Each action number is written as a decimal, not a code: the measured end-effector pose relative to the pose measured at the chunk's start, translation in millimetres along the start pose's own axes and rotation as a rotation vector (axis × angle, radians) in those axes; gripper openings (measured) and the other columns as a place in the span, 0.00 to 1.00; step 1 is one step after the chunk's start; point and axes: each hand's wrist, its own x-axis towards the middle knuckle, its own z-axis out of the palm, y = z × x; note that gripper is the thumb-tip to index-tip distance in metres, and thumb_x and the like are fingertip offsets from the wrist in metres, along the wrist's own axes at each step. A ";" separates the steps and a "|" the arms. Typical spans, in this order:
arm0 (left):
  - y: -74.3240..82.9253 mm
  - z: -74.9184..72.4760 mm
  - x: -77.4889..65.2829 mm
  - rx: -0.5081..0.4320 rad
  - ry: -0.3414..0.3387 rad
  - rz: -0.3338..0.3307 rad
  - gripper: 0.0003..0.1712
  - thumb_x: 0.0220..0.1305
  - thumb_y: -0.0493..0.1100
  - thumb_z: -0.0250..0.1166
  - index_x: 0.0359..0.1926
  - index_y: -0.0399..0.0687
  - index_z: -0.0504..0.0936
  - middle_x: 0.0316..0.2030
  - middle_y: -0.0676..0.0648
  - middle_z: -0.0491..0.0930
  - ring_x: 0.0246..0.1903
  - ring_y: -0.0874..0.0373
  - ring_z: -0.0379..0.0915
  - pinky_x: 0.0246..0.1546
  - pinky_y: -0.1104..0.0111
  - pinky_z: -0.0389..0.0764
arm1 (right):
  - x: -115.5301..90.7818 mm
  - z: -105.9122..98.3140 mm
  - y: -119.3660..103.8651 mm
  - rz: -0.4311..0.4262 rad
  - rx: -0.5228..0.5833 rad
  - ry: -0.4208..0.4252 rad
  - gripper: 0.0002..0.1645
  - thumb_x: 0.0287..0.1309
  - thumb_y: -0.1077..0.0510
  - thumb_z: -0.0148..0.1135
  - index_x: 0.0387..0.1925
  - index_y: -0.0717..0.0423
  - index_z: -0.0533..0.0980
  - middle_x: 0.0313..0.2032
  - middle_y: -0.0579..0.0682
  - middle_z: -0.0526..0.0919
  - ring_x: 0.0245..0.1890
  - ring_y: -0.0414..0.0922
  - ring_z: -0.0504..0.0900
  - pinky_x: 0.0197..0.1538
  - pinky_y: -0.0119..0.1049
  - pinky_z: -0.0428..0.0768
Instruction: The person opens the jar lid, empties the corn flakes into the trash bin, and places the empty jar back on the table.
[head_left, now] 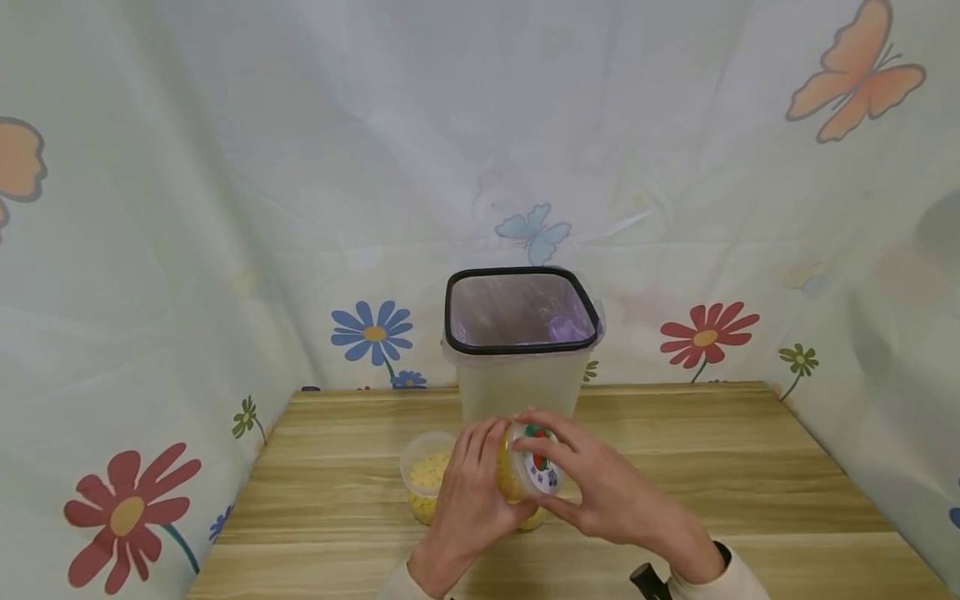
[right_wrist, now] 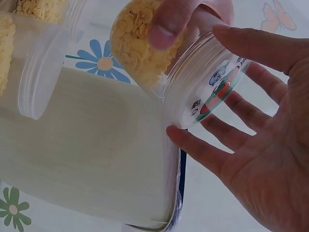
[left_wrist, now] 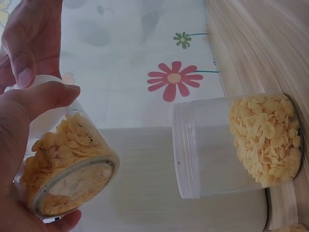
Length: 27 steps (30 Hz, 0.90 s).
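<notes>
My left hand [head_left: 472, 500] grips a clear plastic jar [left_wrist: 72, 150] of pale yellow flakes, tilted sideways above the table. Around the rim of its clear lid [right_wrist: 207, 87], which bears a round label with a red and green picture, curl the thumb and fingertips of my right hand [head_left: 607, 487]. The lid sits on the jar's mouth. Below and left of my hands, a lidless jar [head_left: 427, 475] partly filled with flakes stands upright on the table. Another container with yellow contents [head_left: 532, 522] shows just beneath my hands, mostly hidden by them.
Behind my hands stands a pale bin [head_left: 517, 383] with a black rim and a thin plastic liner. The wood-grain table [head_left: 337, 483] is bordered by a curtain [head_left: 300, 167] printed with flowers and butterflies. A black object [head_left: 649, 581] lies beside my right wrist.
</notes>
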 end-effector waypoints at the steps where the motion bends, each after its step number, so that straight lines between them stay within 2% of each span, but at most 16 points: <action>1: -0.4 0.3 -0.1 0.001 0.007 0.004 0.57 0.29 0.59 0.83 0.64 0.49 0.69 0.55 0.50 0.75 0.55 0.56 0.71 0.56 0.64 0.78 | -0.6 0.1 0.0 0.003 0.000 -0.004 0.46 0.42 0.55 0.80 0.65 0.43 0.69 0.68 0.51 0.67 0.68 0.53 0.69 0.55 0.51 0.81; 4: -1.2 1.4 -0.5 0.004 0.027 0.016 0.58 0.28 0.60 0.83 0.63 0.48 0.69 0.54 0.50 0.76 0.55 0.56 0.71 0.55 0.64 0.79 | -1.0 0.0 -1.1 0.019 0.011 -0.016 0.49 0.44 0.52 0.79 0.68 0.43 0.66 0.71 0.51 0.63 0.71 0.54 0.65 0.57 0.51 0.80; 6: -1.1 1.4 -0.4 -0.002 0.034 0.017 0.58 0.26 0.59 0.84 0.62 0.48 0.70 0.54 0.49 0.76 0.55 0.56 0.71 0.55 0.64 0.79 | 0.0 0.6 -2.4 0.056 0.019 -0.004 0.51 0.45 0.48 0.78 0.70 0.44 0.63 0.73 0.51 0.61 0.70 0.54 0.66 0.57 0.51 0.80; 11: 0.0 0.1 0.2 -0.009 0.020 -0.004 0.53 0.32 0.57 0.80 0.63 0.48 0.70 0.55 0.50 0.75 0.54 0.56 0.71 0.55 0.65 0.78 | 3.4 0.7 -10.4 0.240 0.013 0.081 0.52 0.50 0.37 0.71 0.73 0.39 0.58 0.74 0.49 0.59 0.63 0.54 0.74 0.53 0.52 0.82; 13: 0.4 -0.2 0.5 -0.003 0.016 -0.006 0.49 0.37 0.57 0.78 0.62 0.47 0.70 0.54 0.50 0.76 0.54 0.56 0.71 0.55 0.65 0.79 | 4.6 -0.1 -14.8 0.319 0.001 0.099 0.52 0.51 0.35 0.69 0.73 0.36 0.57 0.73 0.48 0.60 0.62 0.55 0.76 0.53 0.54 0.81; 16: 0.3 0.0 0.7 0.004 0.021 -0.004 0.48 0.39 0.58 0.78 0.62 0.47 0.70 0.54 0.50 0.76 0.54 0.55 0.72 0.55 0.65 0.78 | 7.1 -0.6 -20.2 0.403 -0.005 0.105 0.50 0.51 0.34 0.68 0.73 0.35 0.58 0.72 0.48 0.63 0.61 0.57 0.77 0.53 0.57 0.80; 22: -0.4 0.8 0.9 -0.004 0.033 0.006 0.55 0.30 0.57 0.82 0.62 0.47 0.70 0.54 0.51 0.75 0.54 0.56 0.71 0.56 0.65 0.77 | 12.9 5.0 -24.2 0.566 0.010 0.081 0.42 0.58 0.33 0.60 0.71 0.38 0.62 0.67 0.51 0.69 0.51 0.55 0.82 0.46 0.55 0.81; 27: -0.2 0.7 0.4 -0.007 0.013 -0.010 0.55 0.30 0.56 0.83 0.63 0.47 0.70 0.55 0.51 0.75 0.55 0.56 0.70 0.57 0.65 0.77 | 16.5 11.2 -23.9 0.662 -0.010 0.037 0.41 0.59 0.30 0.56 0.70 0.39 0.64 0.61 0.52 0.75 0.44 0.49 0.82 0.43 0.49 0.80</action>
